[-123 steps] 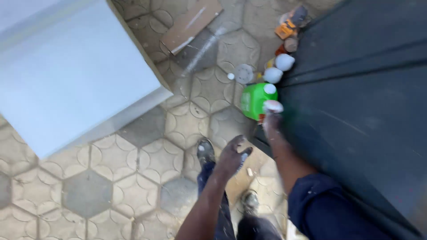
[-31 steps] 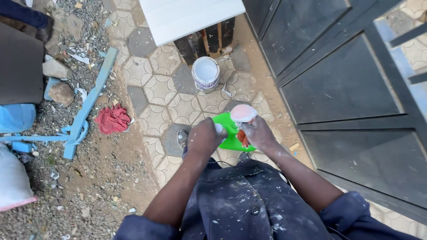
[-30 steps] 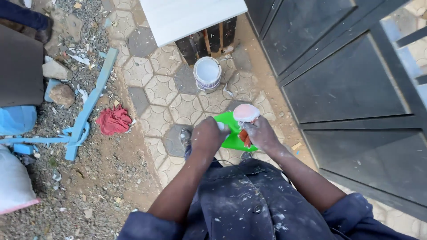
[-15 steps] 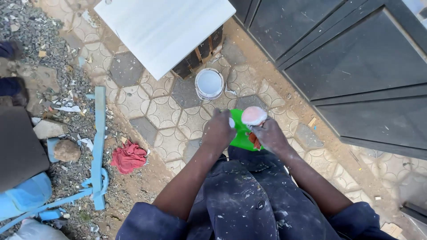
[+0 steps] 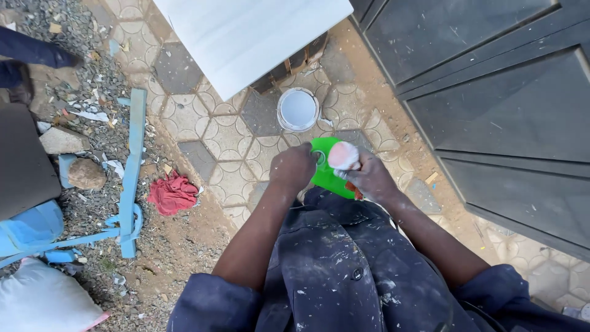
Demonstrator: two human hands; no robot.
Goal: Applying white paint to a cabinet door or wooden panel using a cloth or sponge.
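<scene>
The person stands bent over the paved floor, both hands out in front at knee height. The left hand is curled closed against the near edge of a bright green plastic container, apparently gripping its rim or a small handle there, though the fingers hide the exact hold. The right hand is wrapped shut around a brush whose pale, paint-loaded head sits just above the green container, touching or nearly touching it.

The container looks like thin moulded plastic: light, a bit flexible, likely to flex if squeezed at the wall, so the rim where the left hand has it seems the sound place to hold. With wet paint about, its surface may be slippery. The brush is light and stiff in the handle, soft at the head.

Just beyond the hands an open paint tin stands on the tiles, full of white paint, near enough to be knocked. Past it a white panel rests on a low support. A dark metal gate closes off the right side closely. To the left the paving ends at gravel, with a red rag, a blue wooden frame and stones; the free room lies on the bare tiles between the tin and that edge
</scene>
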